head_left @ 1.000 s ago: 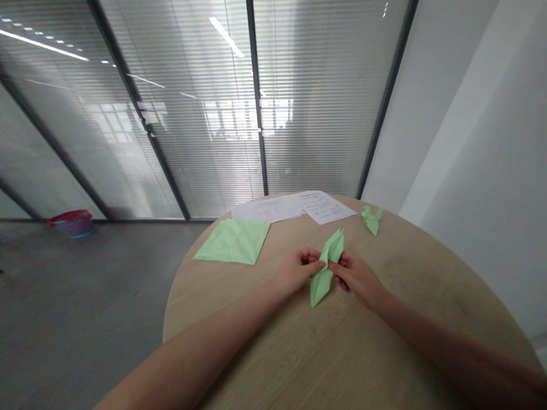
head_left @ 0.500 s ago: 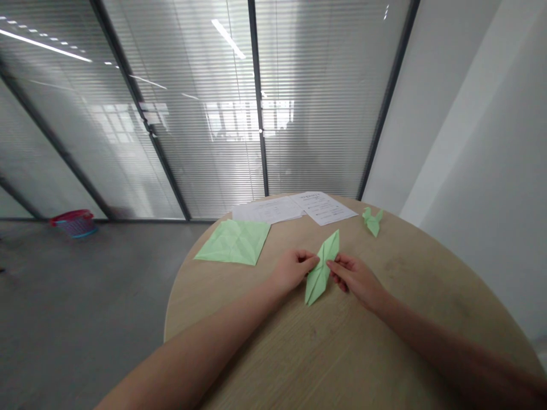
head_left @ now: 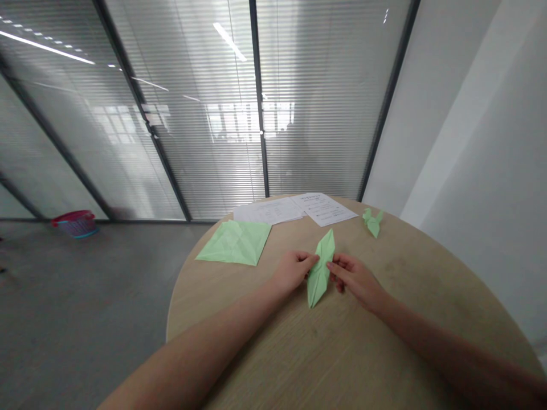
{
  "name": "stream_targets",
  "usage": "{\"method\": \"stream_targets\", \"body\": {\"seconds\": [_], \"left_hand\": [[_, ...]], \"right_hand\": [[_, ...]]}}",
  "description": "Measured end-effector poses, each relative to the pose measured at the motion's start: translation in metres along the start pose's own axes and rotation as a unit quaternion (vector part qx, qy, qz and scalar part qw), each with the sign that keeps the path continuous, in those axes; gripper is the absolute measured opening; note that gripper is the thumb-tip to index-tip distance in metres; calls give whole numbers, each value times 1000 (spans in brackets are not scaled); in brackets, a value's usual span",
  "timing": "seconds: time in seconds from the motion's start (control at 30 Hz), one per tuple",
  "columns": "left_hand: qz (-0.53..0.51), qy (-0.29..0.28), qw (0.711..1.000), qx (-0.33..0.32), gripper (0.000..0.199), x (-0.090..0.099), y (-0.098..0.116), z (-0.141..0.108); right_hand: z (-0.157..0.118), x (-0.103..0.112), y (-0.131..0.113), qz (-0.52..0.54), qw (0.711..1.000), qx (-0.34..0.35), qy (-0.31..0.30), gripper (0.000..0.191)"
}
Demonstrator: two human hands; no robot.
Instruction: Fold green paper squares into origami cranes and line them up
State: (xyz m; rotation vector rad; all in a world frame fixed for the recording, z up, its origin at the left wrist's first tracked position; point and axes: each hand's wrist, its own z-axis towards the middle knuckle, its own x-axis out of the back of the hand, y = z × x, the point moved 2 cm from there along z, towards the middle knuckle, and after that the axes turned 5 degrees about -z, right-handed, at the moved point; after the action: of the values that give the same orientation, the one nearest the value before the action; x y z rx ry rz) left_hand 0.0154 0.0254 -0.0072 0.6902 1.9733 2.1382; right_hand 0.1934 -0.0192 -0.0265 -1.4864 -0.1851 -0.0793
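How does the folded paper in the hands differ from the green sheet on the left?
The folded paper is long and narrow; the green sheet is broad. The left hand and right hand hold the folded paper; the green sheet lies untouched on the table. Both are light green and creased.

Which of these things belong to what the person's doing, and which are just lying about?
In use:
- folded paper, held by the left hand and right hand
- table, the work surface

Apparently just lying about:
- green sheet, though it looks like similar paper
- small paper figure
- printed pages
- basket, on the floor
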Motion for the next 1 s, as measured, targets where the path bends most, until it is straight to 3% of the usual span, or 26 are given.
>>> {"method": "stream_targets", "body": {"seconds": [0.23,0.67,1.0], "left_hand": [[45,13,998,-45,34,-1,0,2],[-86,0,996,-14,30,-2,7,0],[-134,32,990,-9,33,2,13,-2]], "right_hand": [[3,0,4,2,1000,-13,-7,43],[-3,-3,-3,-7,998,-23,-56,40],[-4,-2,-2,-27,994,-25,-102,42]]}}
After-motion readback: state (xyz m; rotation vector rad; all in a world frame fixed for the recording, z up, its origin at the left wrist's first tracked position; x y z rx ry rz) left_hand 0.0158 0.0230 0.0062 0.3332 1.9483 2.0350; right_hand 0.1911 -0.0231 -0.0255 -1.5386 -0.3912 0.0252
